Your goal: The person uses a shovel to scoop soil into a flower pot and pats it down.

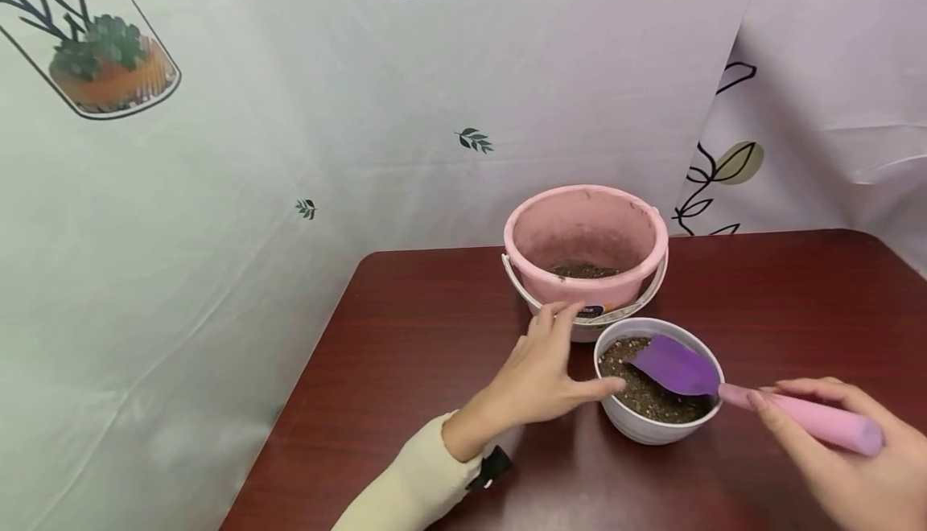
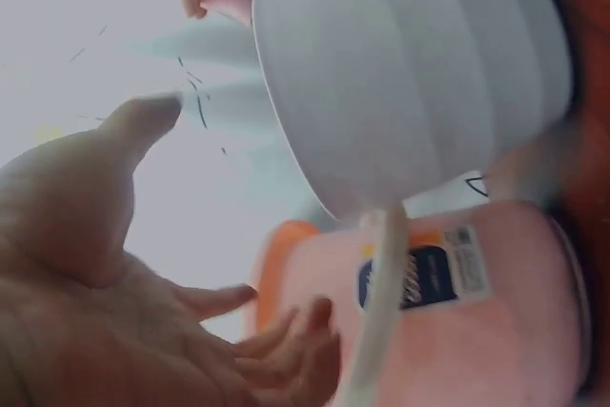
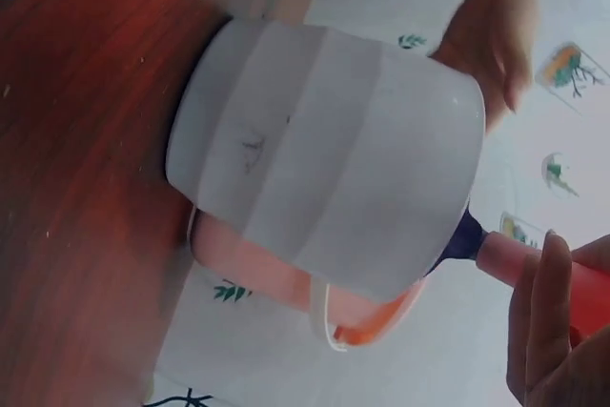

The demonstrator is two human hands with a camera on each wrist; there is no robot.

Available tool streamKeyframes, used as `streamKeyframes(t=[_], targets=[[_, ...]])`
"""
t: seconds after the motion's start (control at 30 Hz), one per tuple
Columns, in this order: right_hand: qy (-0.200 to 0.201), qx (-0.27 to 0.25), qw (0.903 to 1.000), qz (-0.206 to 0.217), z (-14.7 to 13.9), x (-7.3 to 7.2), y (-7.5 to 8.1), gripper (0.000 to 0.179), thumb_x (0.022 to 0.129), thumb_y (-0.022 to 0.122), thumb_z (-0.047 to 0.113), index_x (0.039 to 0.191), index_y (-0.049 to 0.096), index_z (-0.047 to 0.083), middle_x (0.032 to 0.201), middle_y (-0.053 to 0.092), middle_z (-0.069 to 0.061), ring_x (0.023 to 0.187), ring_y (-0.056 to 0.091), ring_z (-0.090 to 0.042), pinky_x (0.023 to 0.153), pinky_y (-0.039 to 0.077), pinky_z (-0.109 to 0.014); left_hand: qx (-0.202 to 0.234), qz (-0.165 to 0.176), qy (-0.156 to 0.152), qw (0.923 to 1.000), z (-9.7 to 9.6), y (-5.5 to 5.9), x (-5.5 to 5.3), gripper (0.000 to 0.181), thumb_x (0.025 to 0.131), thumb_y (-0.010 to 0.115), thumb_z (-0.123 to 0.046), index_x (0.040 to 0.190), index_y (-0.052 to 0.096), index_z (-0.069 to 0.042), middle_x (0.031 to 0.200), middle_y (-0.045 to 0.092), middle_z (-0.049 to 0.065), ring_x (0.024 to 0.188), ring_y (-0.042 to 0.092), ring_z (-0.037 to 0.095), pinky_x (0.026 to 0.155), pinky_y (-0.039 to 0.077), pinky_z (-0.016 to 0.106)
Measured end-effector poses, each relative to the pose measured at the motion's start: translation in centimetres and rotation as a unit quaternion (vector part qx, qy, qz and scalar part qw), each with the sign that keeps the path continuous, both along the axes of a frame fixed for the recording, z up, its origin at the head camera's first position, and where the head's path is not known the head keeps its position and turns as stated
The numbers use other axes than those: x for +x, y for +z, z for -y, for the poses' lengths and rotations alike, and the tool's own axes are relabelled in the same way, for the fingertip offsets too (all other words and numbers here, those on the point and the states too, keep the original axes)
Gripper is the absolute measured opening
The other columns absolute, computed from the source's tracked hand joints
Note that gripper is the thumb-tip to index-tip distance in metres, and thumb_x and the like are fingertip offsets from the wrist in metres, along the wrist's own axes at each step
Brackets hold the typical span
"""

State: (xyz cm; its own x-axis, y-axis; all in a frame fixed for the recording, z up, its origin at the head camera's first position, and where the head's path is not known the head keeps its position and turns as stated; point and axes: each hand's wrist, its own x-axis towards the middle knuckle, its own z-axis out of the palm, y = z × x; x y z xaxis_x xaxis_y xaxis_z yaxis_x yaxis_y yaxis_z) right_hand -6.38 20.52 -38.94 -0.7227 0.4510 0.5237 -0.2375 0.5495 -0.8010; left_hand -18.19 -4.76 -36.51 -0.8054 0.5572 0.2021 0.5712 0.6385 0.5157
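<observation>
A white pot (image 1: 655, 430) with dark soil (image 1: 628, 370) in it stands on the table. My right hand (image 1: 862, 442) grips the pink handle of a garden trowel (image 1: 677, 366), whose purple blade lies over the soil inside the pot's rim. In the right wrist view, fingers curl round the trowel's handle (image 3: 505, 259). My left hand (image 1: 543, 374) is at the pot's left side, fingers and thumb spread, thumb tip near the rim; it holds nothing. The left wrist view shows that hand (image 2: 124, 264) with its palm facing up and a gap to the pot (image 2: 400, 83).
Just behind the pot is a pink bucket (image 1: 532, 229) with some soil at its bottom and a white carrying handle (image 1: 516, 277) hanging down in front. Both stand on a dark red wooden table (image 1: 405, 338). A white printed curtain (image 1: 391, 113) hangs along the back and left.
</observation>
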Motion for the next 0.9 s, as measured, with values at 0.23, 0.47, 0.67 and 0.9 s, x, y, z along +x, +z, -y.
streamKeyframes(t=[0.23, 0.47, 0.67, 0.9], targets=[[0.029, -0.023, 0.9984, 0.043, -1.5, -0.7, 1.1, 0.016, 0.084, 0.071, -0.010, 0.096, 0.077, -0.002, 0.078, 0.075, 0.006, 0.081, 0.065, 0.001, 0.062, 0.051, -0.012, 0.170, 0.025, -0.056, 0.9834, 2.0, -0.8, -1.4, 0.061, 0.090, 0.074, -0.029, 0.142, 0.047, -0.010, 0.134, 0.054, 0.008, 0.099, 0.062, 0.015, 0.080, 0.050, 0.027], [0.190, -0.126, 0.9686, -0.098, -4.0, -3.2, 2.1, 0.011, 0.088, 0.056, -0.022, 0.090, 0.068, -0.022, 0.090, 0.076, -0.006, 0.073, 0.069, -0.011, 0.058, 0.053, -0.018, 0.225, 0.017, -0.060, 0.9725, 3.1, 0.3, -2.4, 0.053, 0.091, 0.071, -0.017, 0.139, 0.049, -0.008, 0.129, 0.056, 0.008, 0.094, 0.066, 0.021, 0.071, 0.053, 0.036], [0.376, -0.271, 0.8556, -0.231, -5.4, -6.1, 2.3, 0.023, 0.093, 0.043, -0.024, 0.111, 0.058, -0.023, 0.098, 0.072, -0.024, 0.085, 0.071, -0.023, 0.046, 0.051, -0.024, 0.260, -0.009, -0.025, 0.9652, 4.2, 1.3, -3.4, 0.047, 0.091, 0.069, -0.013, 0.134, 0.052, -0.004, 0.118, 0.061, 0.013, 0.087, 0.066, 0.018, 0.069, 0.052, 0.035], [0.432, -0.361, 0.7973, -0.217, -6.4, -9.4, 5.0, 0.027, 0.101, 0.035, -0.014, 0.115, 0.058, -0.014, 0.103, 0.070, -0.027, 0.077, 0.072, -0.024, 0.051, 0.054, -0.027, 0.273, -0.024, 0.026, 0.9614, 4.9, 0.9, -4.9, 0.049, 0.091, 0.069, -0.012, 0.136, 0.051, -0.005, 0.132, 0.053, 0.009, 0.094, 0.066, 0.023, 0.081, 0.054, 0.043]])
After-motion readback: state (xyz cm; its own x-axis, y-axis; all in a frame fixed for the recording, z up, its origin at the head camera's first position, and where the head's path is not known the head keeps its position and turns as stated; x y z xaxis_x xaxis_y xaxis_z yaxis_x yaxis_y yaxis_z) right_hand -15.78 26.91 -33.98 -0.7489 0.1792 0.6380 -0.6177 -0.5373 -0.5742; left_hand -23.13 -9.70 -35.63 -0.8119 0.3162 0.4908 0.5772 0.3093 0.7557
